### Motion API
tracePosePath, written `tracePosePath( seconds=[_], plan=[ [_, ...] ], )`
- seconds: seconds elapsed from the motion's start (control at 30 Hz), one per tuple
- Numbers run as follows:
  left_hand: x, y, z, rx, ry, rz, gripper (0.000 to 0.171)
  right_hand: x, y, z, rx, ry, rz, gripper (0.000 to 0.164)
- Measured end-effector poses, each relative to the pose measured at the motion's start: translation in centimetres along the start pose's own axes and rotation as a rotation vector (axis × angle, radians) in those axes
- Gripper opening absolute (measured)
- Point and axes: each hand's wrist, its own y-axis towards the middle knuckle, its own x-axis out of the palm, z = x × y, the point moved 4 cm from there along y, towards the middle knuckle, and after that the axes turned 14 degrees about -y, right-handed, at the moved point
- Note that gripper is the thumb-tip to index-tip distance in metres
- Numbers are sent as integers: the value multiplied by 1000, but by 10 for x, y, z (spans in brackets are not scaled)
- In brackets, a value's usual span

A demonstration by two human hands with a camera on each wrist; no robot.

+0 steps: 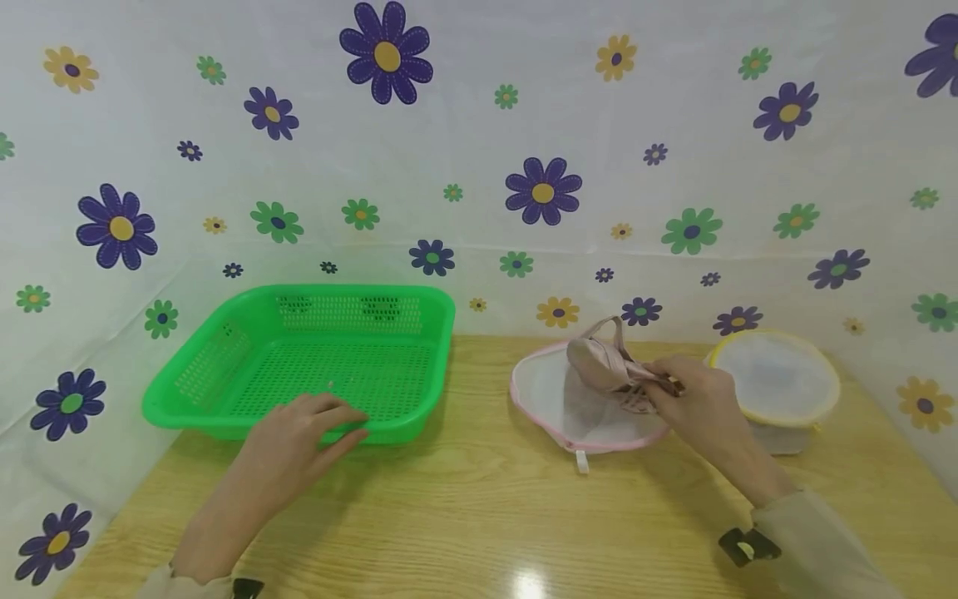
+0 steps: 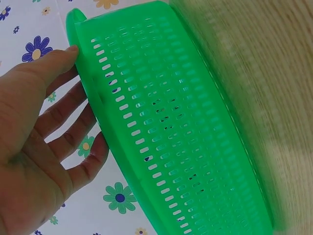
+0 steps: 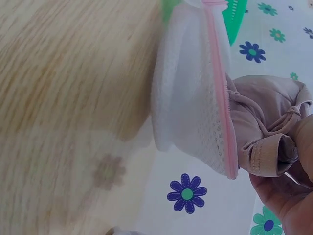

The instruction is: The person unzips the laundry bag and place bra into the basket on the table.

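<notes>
Seen from the head camera, with the view's centre as the clock's middle, the green basket (image 1: 247,366) sits between 8 and 9 o'clock on the wooden table (image 1: 449,532). The left hand (image 1: 299,441) is at the basket's 5 o'clock, its fingers lightly bent and, in the left wrist view, spread apart with thumb and fingertips touching the rim. The right hand (image 1: 699,408), towards 4 o'clock, has its thumb and fingers clamped on the end of a dusky pink strapped item (image 1: 595,363), which extends from the fingers to the hand's 10 o'clock, one strap looping up at its 12 o'clock. The item is at the opening of a white mesh bag with a pink zipped edge (image 1: 539,395); the right wrist view shows it partly hidden behind that edge, and how much lies inside cannot be told. A white tab (image 1: 582,462) hangs at this bag's 6 o'clock. A second mesh bag with a yellow rim (image 1: 774,378) rests near 3 o'clock, just beyond the right hand's 2 o'clock. Flower-printed sheeting (image 1: 449,133) rises behind the table across 12 o'clock.
</notes>
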Motion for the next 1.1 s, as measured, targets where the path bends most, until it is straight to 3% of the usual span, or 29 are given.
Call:
tracePosePath(
  seconds=[0.23,0.5,0.83,1.1],
  plan=[
    [-4,-4,0,27,13,51,20,-7,4,-3,15,25,32,26],
    [-4,-8,-3,-3,24,42,19,-14,10,-7,62,63,81,27],
    [-3,-6,-3,-34,16,29,17,-22,22,-16,129,191,174,23],
    [-4,-5,-1,-53,1,21,16,-16,28,-31,153,250,161,19]
  ],
)
